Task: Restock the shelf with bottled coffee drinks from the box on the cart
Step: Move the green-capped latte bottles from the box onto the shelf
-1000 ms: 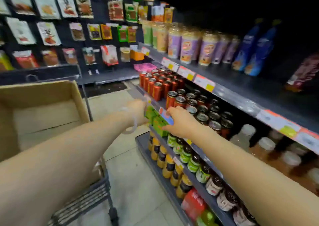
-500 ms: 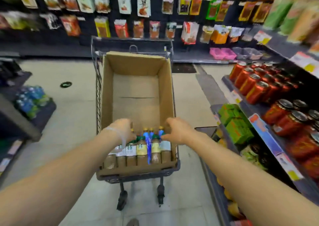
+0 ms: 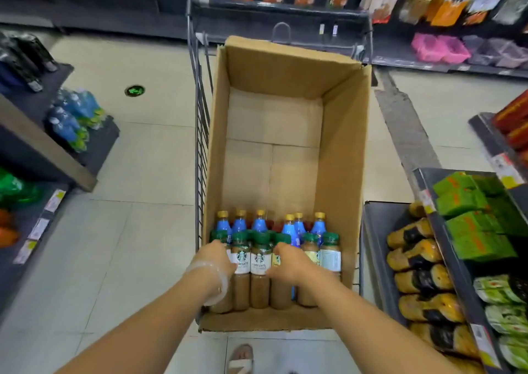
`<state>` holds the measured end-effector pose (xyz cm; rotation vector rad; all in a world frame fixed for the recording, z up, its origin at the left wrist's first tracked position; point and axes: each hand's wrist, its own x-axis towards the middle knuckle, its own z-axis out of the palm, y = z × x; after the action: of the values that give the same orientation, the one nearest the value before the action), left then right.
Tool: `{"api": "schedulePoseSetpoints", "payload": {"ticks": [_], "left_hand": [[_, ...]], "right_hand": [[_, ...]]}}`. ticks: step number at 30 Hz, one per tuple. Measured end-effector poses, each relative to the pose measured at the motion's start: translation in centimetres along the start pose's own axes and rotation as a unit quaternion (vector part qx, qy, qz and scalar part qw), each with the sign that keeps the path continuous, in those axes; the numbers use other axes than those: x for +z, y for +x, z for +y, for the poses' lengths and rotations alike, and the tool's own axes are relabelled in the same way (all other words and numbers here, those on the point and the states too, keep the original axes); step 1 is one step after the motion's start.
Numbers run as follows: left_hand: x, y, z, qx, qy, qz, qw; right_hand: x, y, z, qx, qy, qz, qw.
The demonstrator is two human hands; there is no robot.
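Down at the near end of the box (image 3: 345, 156), both my hands are in among the coffee bottles (image 3: 259, 262). My left hand (image 3: 215, 259) curls its fingers round the leftmost bottle in the front row, close against the box's left wall; a clear band (image 3: 213, 276) sits on that wrist. My right hand (image 3: 288, 262) wraps round a bottle near the middle of the same row, thumb side turned toward the two bottles standing untouched between my hands. Those two show white labels and green caps, with brown drink below. Two more green-capped bottles stand to the right of my right hand, toward the box's right wall.

Behind this front row, a second row of blue bottles (image 3: 260, 224) with gold caps stands upright, touching the coffee ones. Beyond them the cardboard floor stretches bare to the far end of the box.

The box sits lengthwise in a dark wire cart (image 3: 200, 133), whose frame rises past the far end of the box. To my right, beside the cart, a low shelf (image 3: 371, 248) holds rows of yellow-and-black bottles (image 3: 414, 256), with green packs (image 3: 468, 225) on the tier above. To my left, another shelf carries blue and green packs (image 3: 71, 122). Below the near end of the box, my sandal (image 3: 241, 358) shows on the tiled floor (image 3: 137, 231).
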<state>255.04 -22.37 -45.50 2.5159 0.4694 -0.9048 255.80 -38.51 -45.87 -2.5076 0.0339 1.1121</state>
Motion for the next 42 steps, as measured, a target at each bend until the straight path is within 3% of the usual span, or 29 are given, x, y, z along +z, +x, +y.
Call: {"api": "schedulePoseSetpoints", "payload": {"ticks": [3,8,11,15,19,24,30,33,39,42], "left_hand": [[2.1,1.2,-1.1,-0.039,-0.088,-0.026,0.995],[4.8,2.2,-1.6,-0.113,-0.171,0.001,0.979],[5.4,2.8,-1.1,-0.133,-0.119,0.030,0.983],[5.7,3.8,-0.6,-0.156,-0.026,0.048,0.986],[6.8,4.9,0.0,-0.156,0.037,0.050,0.986],[8.0,5.7,-0.3,-0.167,-0.003,0.084,0.982],[8.0,5.2,-1.6,-0.125,0.001,0.072,0.990],[7.5,5.8,-1.4,-0.137,-0.007,0.038,0.990],[7.7,5.7,-1.6,-0.139,-0.149,0.044,0.978],[7.1,5.3,-2.1,-0.115,-0.174,0.041,0.977]], "right_hand": [[1.7,2.0,0.2,0.055,0.057,0.006,0.997],[3.3,4.4,3.1,0.161,0.138,0.102,0.972],[3.6,5.0,3.9,0.137,0.117,0.129,0.975],[3.3,5.5,2.4,0.014,0.033,0.178,0.983],[2.9,7.4,0.2,-0.018,-0.028,0.132,0.991],[3.9,9.5,0.0,0.004,0.003,0.032,0.999],[4.5,10.1,1.8,-0.003,0.107,0.118,0.987],[3.9,9.4,3.0,0.000,0.100,0.115,0.988],[3.2,7.4,3.5,-0.006,0.037,0.041,0.998],[4.5,6.7,3.3,-0.019,0.113,0.061,0.992]]}}
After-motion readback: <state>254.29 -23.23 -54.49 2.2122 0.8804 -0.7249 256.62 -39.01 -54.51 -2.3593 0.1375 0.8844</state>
